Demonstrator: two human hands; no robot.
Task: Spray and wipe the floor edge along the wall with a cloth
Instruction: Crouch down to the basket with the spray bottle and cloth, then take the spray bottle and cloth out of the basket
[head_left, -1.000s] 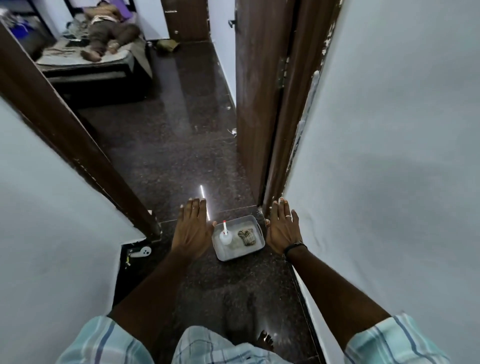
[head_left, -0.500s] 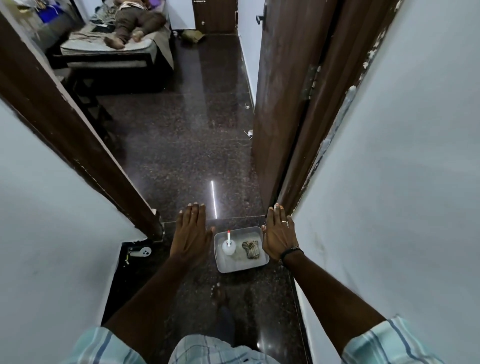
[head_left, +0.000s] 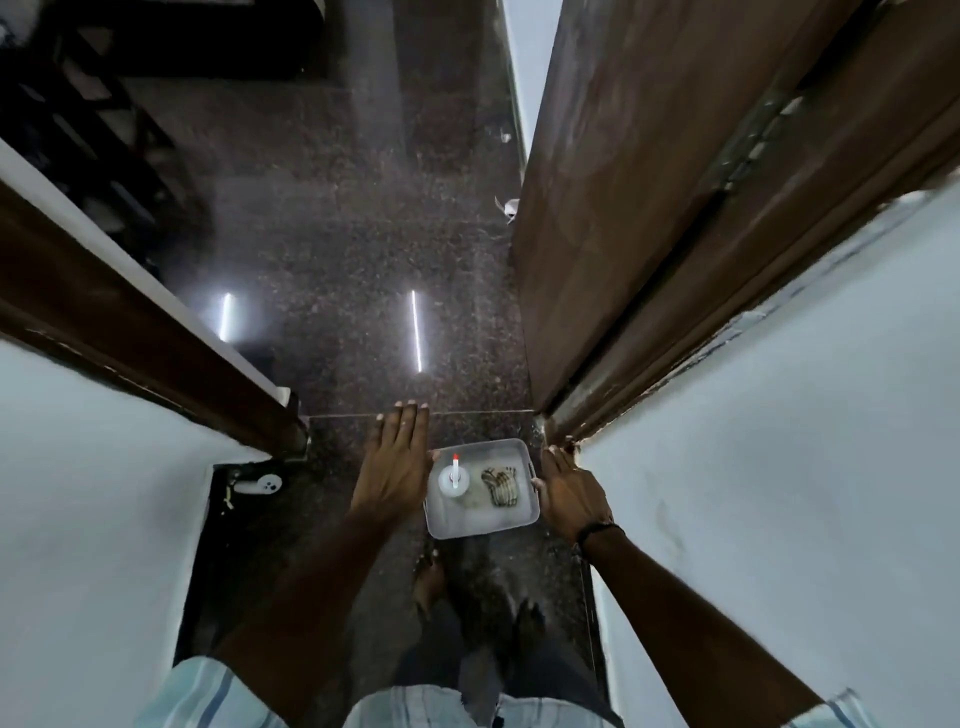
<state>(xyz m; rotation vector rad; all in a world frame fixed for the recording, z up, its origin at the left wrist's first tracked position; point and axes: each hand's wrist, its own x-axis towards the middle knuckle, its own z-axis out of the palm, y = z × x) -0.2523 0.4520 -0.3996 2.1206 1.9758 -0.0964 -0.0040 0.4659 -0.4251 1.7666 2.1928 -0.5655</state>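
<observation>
1. Head view looks straight down a narrow doorway passage; dark speckled floor (head_left: 363, 249) below, pale wall (head_left: 810, 467) on the right, another pale wall (head_left: 88, 509) on the left.
2. Grey tray (head_left: 480, 525) sits on the floor between both hands, near the right-hand wall edge and just short of the threshold line.
3. Inside the tray: white spray bottle (head_left: 453, 480) with a red-tipped nozzle, upright, in the left half; a crumpled striped cloth (head_left: 501, 486) in the right half, just beside the bottle, not touching it as far as can be seen.
4. Left hand (head_left: 397, 467): fingers straight and together, palm down, extended forward beside the tray's left rim. Grip spread flat, holding nothing. Whether it touches the tray cannot be told.
5. Right hand (head_left: 569, 491): at the tray's right rim, a dark band on the wrist. Fingers look straight and relaxed, holding nothing; contact with the rim cannot be told.
6. Brown open door (head_left: 623, 208) stands on the right past the threshold; brown door frame (head_left: 135, 332) on the left.
7. Bare feet (head_left: 431, 582) show below the tray, blurred.
</observation>
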